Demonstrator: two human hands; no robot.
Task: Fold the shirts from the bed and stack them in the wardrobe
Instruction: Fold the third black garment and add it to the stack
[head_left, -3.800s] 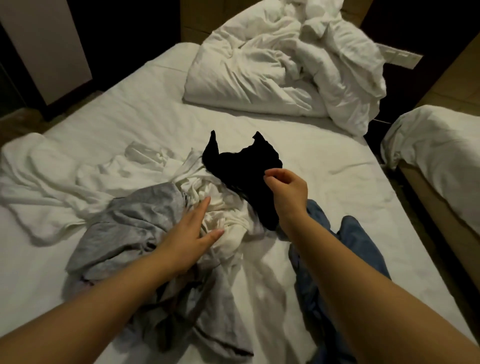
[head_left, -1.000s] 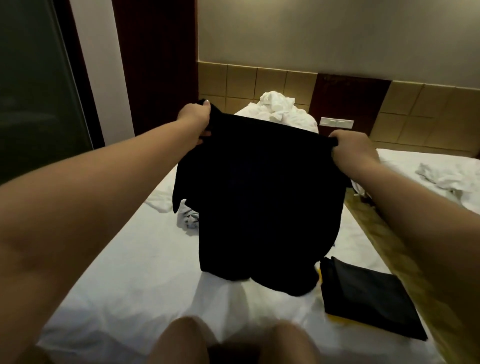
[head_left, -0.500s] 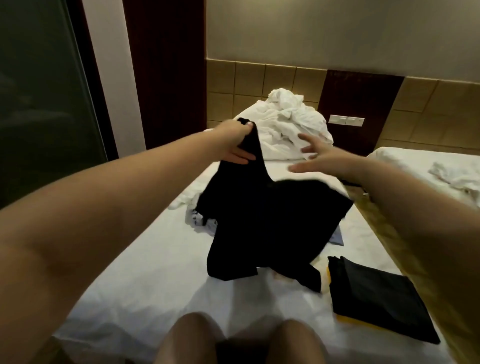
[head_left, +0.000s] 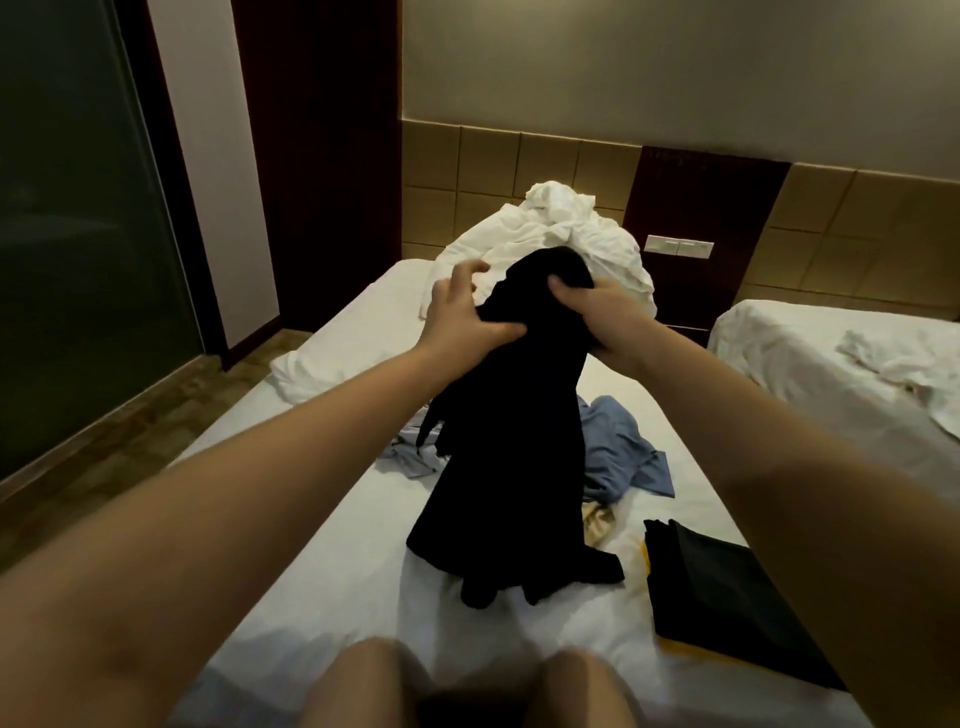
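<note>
Black shirt (head_left: 506, 447) hangs onto the bed (head_left: 332, 571), left hand (head_left: 457, 319) and right hand (head_left: 602, 319) grips clamped on it.

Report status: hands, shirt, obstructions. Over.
Left grip and right grip hold black shirt up, bunched, hem on bed. Not yet folded. Blue garment behind it, folded black garment to its right.

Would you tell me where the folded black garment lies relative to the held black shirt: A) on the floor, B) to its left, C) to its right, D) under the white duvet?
C: the folded garment lies flat on the bed, right of the shirt, near the bed's right edge.
</note>
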